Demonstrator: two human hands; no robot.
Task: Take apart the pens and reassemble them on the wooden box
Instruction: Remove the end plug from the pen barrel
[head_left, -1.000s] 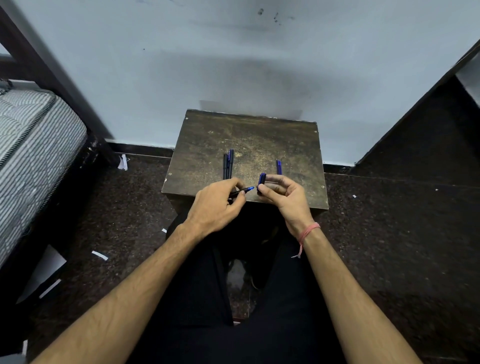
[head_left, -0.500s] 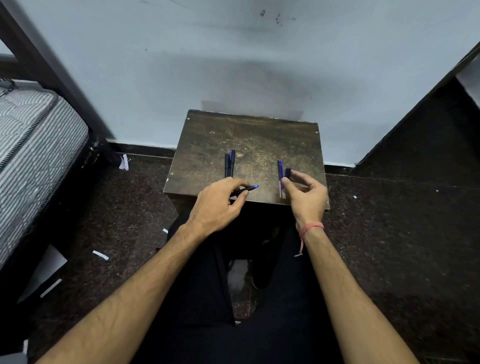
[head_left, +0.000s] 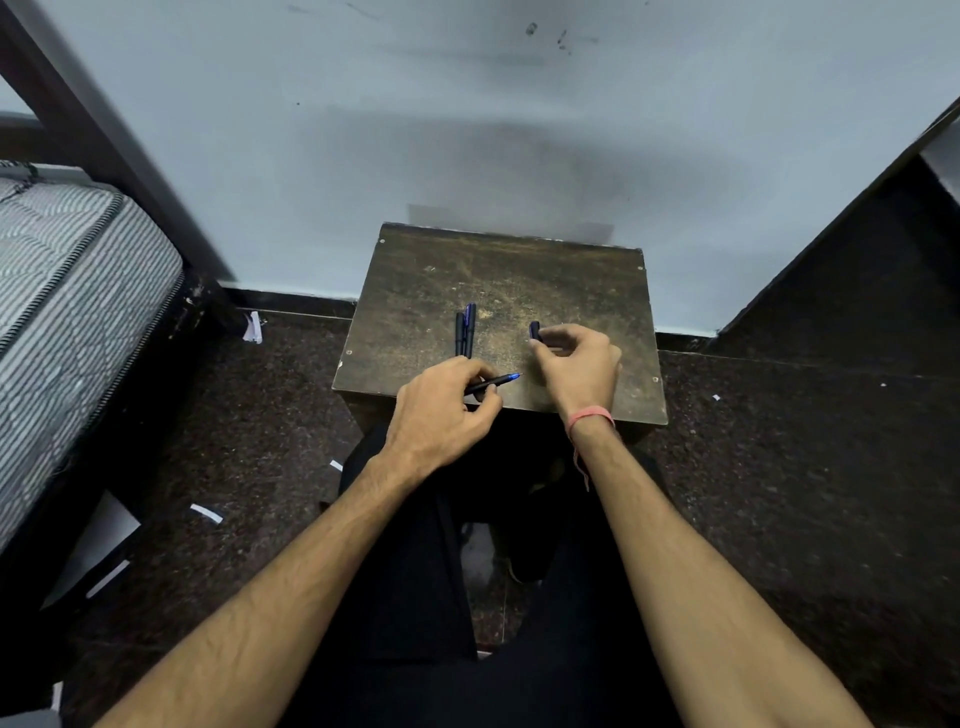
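A dark wooden box (head_left: 571, 280) stands against the wall in front of my knees. Two dark blue capped pens (head_left: 465, 332) lie side by side on its top, left of centre. My left hand (head_left: 441, 415) sits at the box's near edge and grips an uncapped pen (head_left: 493, 383), its blue tip pointing right. My right hand (head_left: 576, 364) hovers over the right part of the top, fingers curled. A short dark blue pen cap (head_left: 535, 331) sticks out of its fingertips. Whatever lies under that hand is hidden.
A striped mattress (head_left: 67, 291) on a dark bed frame fills the left side. A dark furniture panel (head_left: 857, 234) rises at the right. Paper scraps (head_left: 207, 513) lie on the dark speckled floor. My legs in black trousers are below the box.
My right hand pulled the cap away from the pen tip, went to the right side of the box top, then rose and shifted slightly left. My left hand kept the uncapped pen in place.
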